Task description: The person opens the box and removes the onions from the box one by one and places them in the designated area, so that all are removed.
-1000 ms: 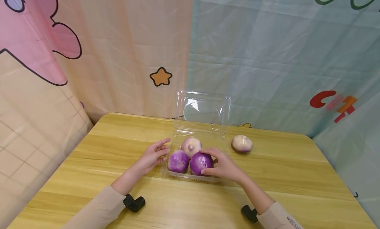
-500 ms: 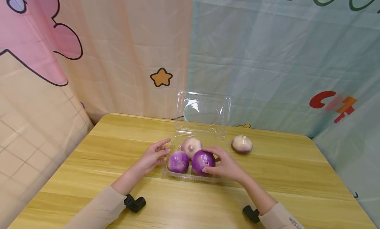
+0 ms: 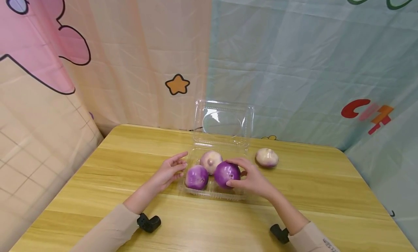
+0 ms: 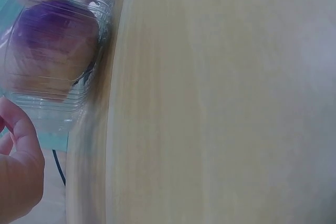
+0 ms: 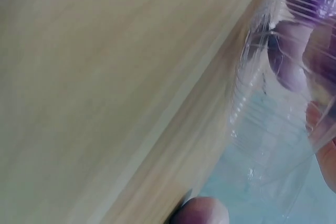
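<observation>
A clear plastic clamshell box (image 3: pixel 213 192) lies on the wooden table with its lid (image 3: pixel 223 122) standing up behind. Inside are a purple onion (image 3: pixel 196 177) at front left and a paler onion (image 3: pixel 210 161) behind it. My right hand (image 3: pixel 251 179) grips a second purple onion (image 3: pixel 226 174) at the box's right side, fingers curled over it. My left hand (image 3: pixel 169 171) rests with straight fingers against the box's left edge. The left wrist view shows the box wall (image 4: pixel 52 66) with a purple onion behind it. The right wrist view is blurred, showing the box corner (image 5: pixel 273 124).
Another pale onion (image 3: pixel 266 157) lies loose on the table (image 3: pixel 202 223), right of the box. Patterned curtains hang close behind the table's far edge. Black wrist-camera mounts (image 3: pixel 148 222) sit by my sleeves.
My right hand has shifted the purple onion it grips a little to the right and farther back in the box. The left hand has not moved.
</observation>
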Demonstrator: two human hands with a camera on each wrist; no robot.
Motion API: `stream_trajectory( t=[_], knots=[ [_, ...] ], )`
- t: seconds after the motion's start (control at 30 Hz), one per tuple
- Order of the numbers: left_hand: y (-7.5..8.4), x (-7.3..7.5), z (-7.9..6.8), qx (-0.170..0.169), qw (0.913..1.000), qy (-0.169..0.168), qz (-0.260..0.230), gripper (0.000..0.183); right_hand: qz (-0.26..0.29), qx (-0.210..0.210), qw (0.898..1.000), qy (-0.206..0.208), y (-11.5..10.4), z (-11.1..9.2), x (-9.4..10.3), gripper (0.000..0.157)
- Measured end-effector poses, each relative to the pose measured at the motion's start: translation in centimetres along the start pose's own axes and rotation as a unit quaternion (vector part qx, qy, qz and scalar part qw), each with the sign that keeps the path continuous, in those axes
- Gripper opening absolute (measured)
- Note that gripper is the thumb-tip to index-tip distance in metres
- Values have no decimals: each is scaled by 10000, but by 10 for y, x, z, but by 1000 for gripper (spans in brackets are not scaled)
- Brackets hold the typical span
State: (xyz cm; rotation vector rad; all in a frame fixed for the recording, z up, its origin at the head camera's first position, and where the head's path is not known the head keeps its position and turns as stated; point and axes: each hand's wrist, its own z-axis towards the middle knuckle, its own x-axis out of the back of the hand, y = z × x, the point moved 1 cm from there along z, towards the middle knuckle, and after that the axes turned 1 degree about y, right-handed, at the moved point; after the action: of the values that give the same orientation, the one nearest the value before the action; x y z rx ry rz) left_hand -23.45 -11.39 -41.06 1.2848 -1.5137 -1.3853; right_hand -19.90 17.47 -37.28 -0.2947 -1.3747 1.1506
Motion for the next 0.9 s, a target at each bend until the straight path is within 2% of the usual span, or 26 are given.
stream_trajectory(
  t=[0.37,0.9],
  knots=[
    [0,0,1,-6,10000,-9,-47,53,-104,70,9995,273,3,-5,12,61],
    [0,0,0,42,10000,27,-53,53,-153,64,9990,420,6,-9,27,61]
  ],
)
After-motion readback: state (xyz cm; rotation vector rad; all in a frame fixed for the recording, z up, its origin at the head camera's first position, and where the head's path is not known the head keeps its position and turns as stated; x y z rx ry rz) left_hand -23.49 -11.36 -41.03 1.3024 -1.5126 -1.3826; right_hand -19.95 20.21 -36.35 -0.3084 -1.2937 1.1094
